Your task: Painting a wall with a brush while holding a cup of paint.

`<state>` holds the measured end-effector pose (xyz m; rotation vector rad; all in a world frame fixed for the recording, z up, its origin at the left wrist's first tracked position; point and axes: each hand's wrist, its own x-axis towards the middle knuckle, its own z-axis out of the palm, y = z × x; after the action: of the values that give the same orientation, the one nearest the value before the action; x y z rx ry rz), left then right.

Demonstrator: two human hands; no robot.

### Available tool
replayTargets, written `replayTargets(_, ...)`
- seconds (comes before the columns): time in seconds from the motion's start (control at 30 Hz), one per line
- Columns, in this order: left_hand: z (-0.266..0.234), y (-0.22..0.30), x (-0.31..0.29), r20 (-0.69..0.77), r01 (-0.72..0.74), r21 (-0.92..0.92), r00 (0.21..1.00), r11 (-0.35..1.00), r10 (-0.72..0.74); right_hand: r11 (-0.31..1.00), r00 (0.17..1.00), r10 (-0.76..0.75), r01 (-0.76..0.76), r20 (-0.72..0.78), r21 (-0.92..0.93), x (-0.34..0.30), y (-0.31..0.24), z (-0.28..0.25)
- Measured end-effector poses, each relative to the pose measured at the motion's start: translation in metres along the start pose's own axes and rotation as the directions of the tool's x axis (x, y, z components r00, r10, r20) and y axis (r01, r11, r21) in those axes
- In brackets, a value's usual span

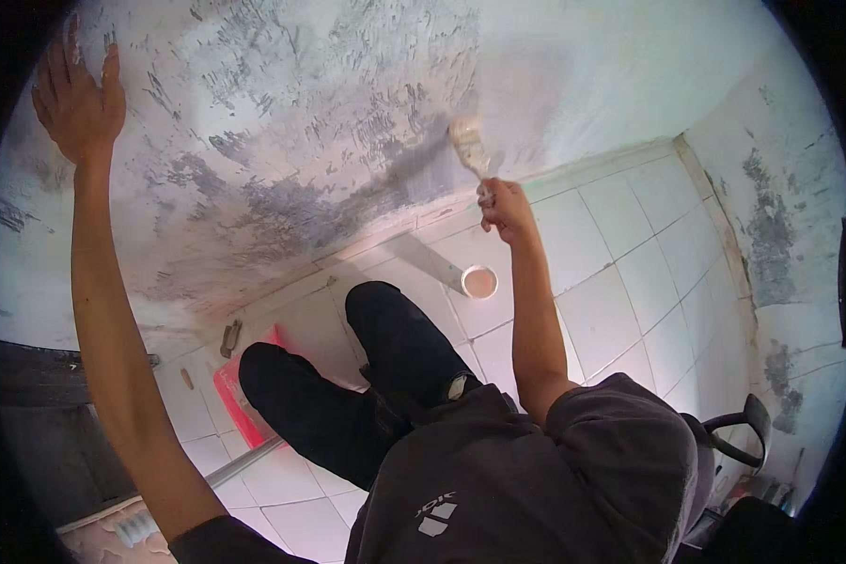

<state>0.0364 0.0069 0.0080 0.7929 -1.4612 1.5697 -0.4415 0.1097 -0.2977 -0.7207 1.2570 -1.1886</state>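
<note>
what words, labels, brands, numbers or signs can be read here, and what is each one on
Dark grey fabric shirt: small white lettering above a white geometric emblem; I won't copy its wording.
Pinkish-red flat object: faint pale marks, too small and blurred to read.
Pale-bristled paintbrush and white-rimmed round cup: no readable text.

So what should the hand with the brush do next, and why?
I think the right hand should probably slide the brush a little to the left along the wall. The brush seems to be right where the wall's smoother, paler part meets the grey, scratchy-looking patches, and those spread off to the left.
</note>
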Motion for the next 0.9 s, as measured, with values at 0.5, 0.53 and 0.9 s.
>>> replayTargets(0.5, -0.007, 0.014, 0.003, 0.072, 0.102, -0.045, 0.993, 0.994, -0.098, 0.926, 0.950, 0.277, -0.304, -0.146, -0.224, 0.034, 0.138, -0.012)
replayTargets(0.53, -0.007, 0.013, 0.004, 0.071, 0.103, -0.041, 0.992, 0.994, -0.100, 0.907, 0.942, 0.301, -0.330, -0.145, -0.262, 0.031, 0.142, -0.004)
replayTargets(0.9, -0.006, 0.014, 0.004, 0.060, 0.100, -0.045, 0.994, 0.994, -0.097, 0.965, 0.961, 0.259, -0.261, -0.095, -0.003, 0.032, 0.142, 0.067)
